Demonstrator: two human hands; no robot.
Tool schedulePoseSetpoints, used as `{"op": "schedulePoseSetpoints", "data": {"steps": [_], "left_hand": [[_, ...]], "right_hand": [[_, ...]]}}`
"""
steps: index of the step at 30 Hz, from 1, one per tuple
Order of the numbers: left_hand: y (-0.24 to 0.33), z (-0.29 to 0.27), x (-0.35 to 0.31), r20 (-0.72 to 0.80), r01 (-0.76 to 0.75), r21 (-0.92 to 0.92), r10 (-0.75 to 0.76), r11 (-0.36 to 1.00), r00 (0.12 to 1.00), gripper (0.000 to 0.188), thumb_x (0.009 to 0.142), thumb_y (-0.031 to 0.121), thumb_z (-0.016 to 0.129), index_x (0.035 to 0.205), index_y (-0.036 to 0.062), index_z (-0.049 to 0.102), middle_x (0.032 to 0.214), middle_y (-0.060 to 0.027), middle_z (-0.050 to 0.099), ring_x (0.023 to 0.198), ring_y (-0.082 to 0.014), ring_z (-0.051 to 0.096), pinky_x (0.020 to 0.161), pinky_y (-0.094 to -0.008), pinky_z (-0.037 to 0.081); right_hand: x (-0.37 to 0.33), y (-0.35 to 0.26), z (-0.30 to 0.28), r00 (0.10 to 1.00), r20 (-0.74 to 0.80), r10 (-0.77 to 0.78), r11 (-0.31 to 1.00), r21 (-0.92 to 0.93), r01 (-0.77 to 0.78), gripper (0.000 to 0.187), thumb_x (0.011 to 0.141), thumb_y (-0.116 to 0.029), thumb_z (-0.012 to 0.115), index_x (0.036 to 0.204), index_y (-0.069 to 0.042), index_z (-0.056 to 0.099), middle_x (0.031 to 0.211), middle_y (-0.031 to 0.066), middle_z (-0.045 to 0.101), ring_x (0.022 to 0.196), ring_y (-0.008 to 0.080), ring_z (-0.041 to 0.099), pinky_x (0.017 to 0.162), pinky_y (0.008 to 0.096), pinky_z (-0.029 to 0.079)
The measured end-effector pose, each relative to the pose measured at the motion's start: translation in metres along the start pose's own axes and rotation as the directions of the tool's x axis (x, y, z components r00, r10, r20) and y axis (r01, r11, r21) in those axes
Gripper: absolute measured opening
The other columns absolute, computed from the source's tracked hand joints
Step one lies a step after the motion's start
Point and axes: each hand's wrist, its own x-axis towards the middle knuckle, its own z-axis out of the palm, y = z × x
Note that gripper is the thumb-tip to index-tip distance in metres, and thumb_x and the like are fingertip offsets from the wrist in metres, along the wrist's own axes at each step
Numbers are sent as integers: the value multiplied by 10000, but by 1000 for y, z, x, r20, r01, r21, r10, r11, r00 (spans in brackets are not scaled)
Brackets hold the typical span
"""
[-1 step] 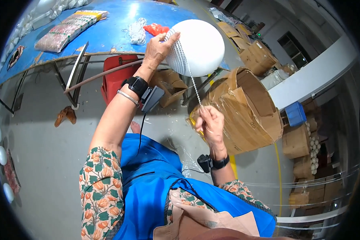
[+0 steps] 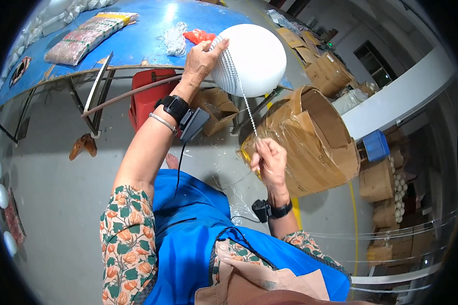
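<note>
A large smooth white ball [image 2: 259, 58] is at the front edge of the blue table. White-and-grey bead-like cord [image 2: 229, 76] is wrapped in close rows over its left side. My left hand [image 2: 201, 62] grips the ball there, thumb and fingers pressing on the wound rows. From the ball a single strand [image 2: 249, 113] runs taut down to my right hand [image 2: 270, 158], which pinches it between thumb and fingertips. On the table behind my left hand lie a loose hank of white cord [image 2: 175, 40] and a crumpled red bag [image 2: 198, 36].
A plastic-wrapped bundle [image 2: 89, 39] lies on the blue table [image 2: 142, 30]. An open cardboard carton [image 2: 305, 147] stands right of my right hand. Beneath the table are a red plastic stool [image 2: 146, 96] and a smaller box [image 2: 213, 109]. Brown sandals [image 2: 83, 146] lie on the floor.
My right hand has dropped very slightly, with the strand still stretched to the ball. My left hand and the ball look unmoved.
</note>
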Motion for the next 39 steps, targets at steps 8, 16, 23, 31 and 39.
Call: {"op": "schedulePoseSetpoints", "data": {"steps": [8,16,23,31,39], "left_hand": [[7,7,3,-238,-38,55,50,998,970,700,662,605,605,966,-26,600,944,-238,600,898,-309,594,796,-354,452],[3,12,12,-212,-21,33,28,999,977,530,715,547,609,650,22,639,593,-57,598,575,-147,559,574,-307,440],[1,11,11,-92,116,18,-114,993,989,634,748,626,491,726,12,646,669,-131,622,672,-255,587,687,-334,448],[-7,4,13,129,-29,90,17,996,991,708,706,639,522,880,-42,609,842,-207,612,845,-276,592,747,-351,436],[0,13,9,-341,-61,151,109,987,934,627,660,604,608,788,-9,645,784,-167,641,790,-292,617,736,-335,469]], "right_hand": [[-20,5,-8,1000,-11,9,1000,24,-8,247,880,-247,508,791,-18,537,503,49,538,387,82,476,367,173,338],[0,-1,-14,999,-27,-42,989,143,46,202,887,-189,489,790,-15,523,472,39,496,354,80,423,346,177,328],[2,13,-12,1000,7,-23,989,143,21,225,878,-222,511,784,-20,544,474,46,511,354,80,435,346,177,322],[14,20,-3,1000,-7,9,987,161,-8,224,876,-229,515,786,-27,544,479,43,515,365,80,438,357,176,325],[32,16,6,999,13,-53,989,136,51,231,878,-243,514,784,-33,544,480,36,515,370,75,440,365,177,327]]}}
